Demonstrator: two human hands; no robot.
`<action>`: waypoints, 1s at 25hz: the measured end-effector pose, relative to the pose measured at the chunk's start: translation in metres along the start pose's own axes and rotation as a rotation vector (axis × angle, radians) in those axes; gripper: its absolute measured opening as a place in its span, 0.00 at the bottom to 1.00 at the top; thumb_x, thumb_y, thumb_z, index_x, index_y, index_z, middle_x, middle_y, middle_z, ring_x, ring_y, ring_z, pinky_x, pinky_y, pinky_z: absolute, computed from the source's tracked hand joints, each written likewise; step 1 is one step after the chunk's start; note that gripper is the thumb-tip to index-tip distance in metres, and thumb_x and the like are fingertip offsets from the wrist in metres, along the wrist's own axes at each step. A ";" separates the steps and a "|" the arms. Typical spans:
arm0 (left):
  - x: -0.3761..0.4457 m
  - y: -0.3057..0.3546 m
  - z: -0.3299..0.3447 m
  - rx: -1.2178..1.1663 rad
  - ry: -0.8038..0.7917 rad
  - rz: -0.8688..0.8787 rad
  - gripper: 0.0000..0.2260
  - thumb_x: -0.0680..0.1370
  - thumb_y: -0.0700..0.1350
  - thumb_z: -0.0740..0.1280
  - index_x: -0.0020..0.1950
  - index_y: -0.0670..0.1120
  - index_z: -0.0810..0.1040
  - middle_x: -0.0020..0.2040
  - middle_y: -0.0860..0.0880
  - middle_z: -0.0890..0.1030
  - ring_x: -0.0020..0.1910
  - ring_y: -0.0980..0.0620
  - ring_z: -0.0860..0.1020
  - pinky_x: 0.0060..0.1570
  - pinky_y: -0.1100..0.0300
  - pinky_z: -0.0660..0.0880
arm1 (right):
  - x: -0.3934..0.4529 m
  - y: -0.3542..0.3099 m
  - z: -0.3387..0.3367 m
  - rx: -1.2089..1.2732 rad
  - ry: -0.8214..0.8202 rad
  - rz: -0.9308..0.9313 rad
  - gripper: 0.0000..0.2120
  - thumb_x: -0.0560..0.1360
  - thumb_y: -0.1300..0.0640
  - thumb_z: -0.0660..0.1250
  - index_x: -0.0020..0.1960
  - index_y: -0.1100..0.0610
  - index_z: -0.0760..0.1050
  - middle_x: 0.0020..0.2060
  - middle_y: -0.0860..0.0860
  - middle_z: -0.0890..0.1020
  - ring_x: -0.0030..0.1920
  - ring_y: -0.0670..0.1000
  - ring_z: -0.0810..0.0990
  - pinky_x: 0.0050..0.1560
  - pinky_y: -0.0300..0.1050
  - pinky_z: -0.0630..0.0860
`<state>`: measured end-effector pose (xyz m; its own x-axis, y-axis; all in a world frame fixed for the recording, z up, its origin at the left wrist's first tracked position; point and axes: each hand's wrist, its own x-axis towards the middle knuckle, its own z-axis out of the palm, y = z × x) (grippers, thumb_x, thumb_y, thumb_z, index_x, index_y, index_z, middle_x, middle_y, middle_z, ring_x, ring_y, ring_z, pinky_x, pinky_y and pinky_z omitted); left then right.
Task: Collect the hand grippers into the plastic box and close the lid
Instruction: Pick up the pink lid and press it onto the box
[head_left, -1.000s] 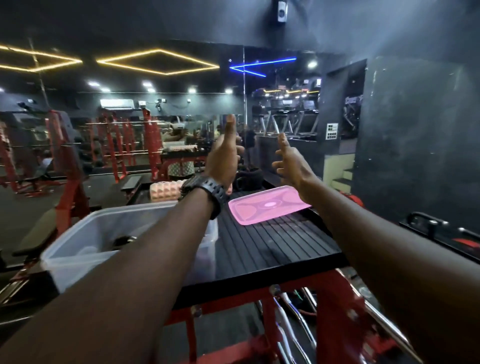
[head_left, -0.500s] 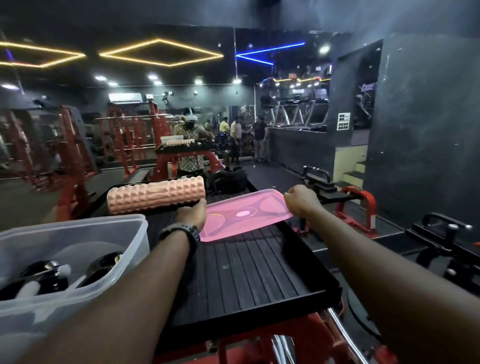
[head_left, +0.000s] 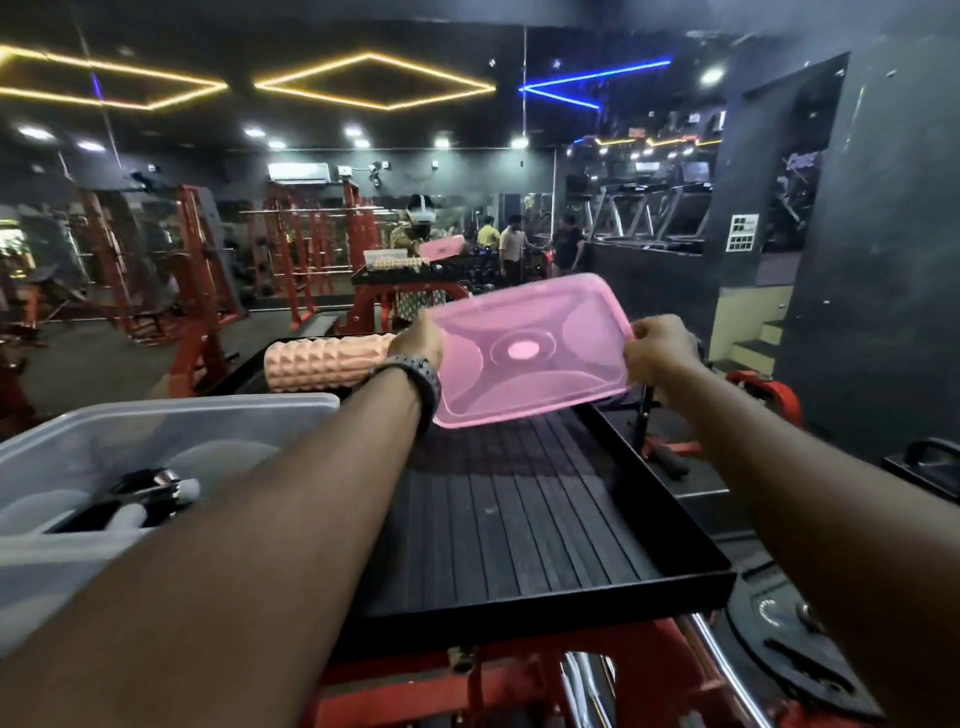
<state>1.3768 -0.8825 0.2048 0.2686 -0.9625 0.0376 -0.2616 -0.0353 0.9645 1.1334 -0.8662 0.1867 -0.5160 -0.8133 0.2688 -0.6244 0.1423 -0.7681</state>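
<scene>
Both hands hold a translucent pink rectangular plastic lid (head_left: 530, 351) in the air above a black ribbed platform (head_left: 519, 519); the left hand (head_left: 418, 340) closes on the lid's left short edge, the right hand (head_left: 657, 351) pinches the right short edge with fingers curled over the rim; the lid tilts, its far edge higher than its near edge, and it touches nothing but the hands. A dark chunky wristwatch (head_left: 418, 379) sits on the left wrist. The clear rectangular plastic box (head_left: 171, 426) stands open at the left, on the near left part of the platform, partly hidden by the left forearm; inside it lie black hand grippers (head_left: 143, 496) with chrome springs and pale handle ends, though their number cannot be told. A peach knobbly foam roller (head_left: 324, 361) lies across the far end of the platform, just beyond the box and just left of the left hand. The lid is well apart from the box, to its right and farther away.
</scene>
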 end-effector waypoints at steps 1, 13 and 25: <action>-0.003 0.014 -0.011 -0.049 0.000 0.031 0.28 0.85 0.55 0.49 0.71 0.37 0.73 0.70 0.40 0.76 0.67 0.41 0.75 0.60 0.54 0.74 | -0.008 -0.014 -0.005 0.054 0.026 -0.012 0.16 0.72 0.66 0.64 0.55 0.58 0.85 0.51 0.62 0.84 0.56 0.62 0.82 0.57 0.50 0.78; -0.031 0.023 -0.292 -0.179 0.145 0.084 0.41 0.77 0.72 0.40 0.80 0.49 0.62 0.78 0.39 0.66 0.74 0.36 0.70 0.71 0.38 0.66 | -0.133 -0.192 0.054 0.344 -0.042 -0.392 0.15 0.77 0.59 0.63 0.60 0.57 0.83 0.55 0.58 0.87 0.56 0.62 0.84 0.59 0.63 0.80; -0.045 -0.087 -0.350 -0.127 0.092 0.212 0.12 0.76 0.52 0.68 0.40 0.44 0.80 0.45 0.44 0.78 0.47 0.47 0.75 0.50 0.53 0.70 | -0.223 -0.188 0.092 0.682 -0.564 -0.334 0.47 0.75 0.23 0.48 0.82 0.55 0.60 0.74 0.59 0.76 0.72 0.58 0.76 0.75 0.61 0.67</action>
<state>1.7119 -0.7419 0.2106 0.3054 -0.9161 0.2600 -0.2039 0.2038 0.9576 1.4197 -0.7633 0.2175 0.0990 -0.9306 0.3524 -0.1187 -0.3627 -0.9243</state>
